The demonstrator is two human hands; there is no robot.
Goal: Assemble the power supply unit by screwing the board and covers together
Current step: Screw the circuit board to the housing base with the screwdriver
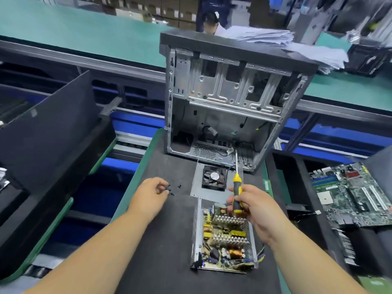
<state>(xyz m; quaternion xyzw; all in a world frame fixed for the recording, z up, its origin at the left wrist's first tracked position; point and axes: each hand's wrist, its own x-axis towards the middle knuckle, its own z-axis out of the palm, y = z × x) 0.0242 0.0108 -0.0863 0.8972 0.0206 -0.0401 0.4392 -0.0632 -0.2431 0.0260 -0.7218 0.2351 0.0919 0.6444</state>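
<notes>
The open power supply (224, 238) lies on the black mat, its circuit board with heatsinks and coils exposed in a grey metal tray. Beyond it lies the grey cover plate (196, 183) carrying a black fan (214, 177). A few small black screws (172, 190) are scattered left of the plate. My left hand (151, 193) hovers at those screws, fingertips curled and pinching at one. My right hand (249, 205) grips a yellow-and-black screwdriver (236, 187), shaft pointing away over the cover plate.
An empty grey computer case (229, 98) stands upright at the far end of the mat. A green motherboard (352, 194) lies on the right. A black panel (48, 132) leans at the left. A green conveyor (74, 32) runs behind, with another person beyond it.
</notes>
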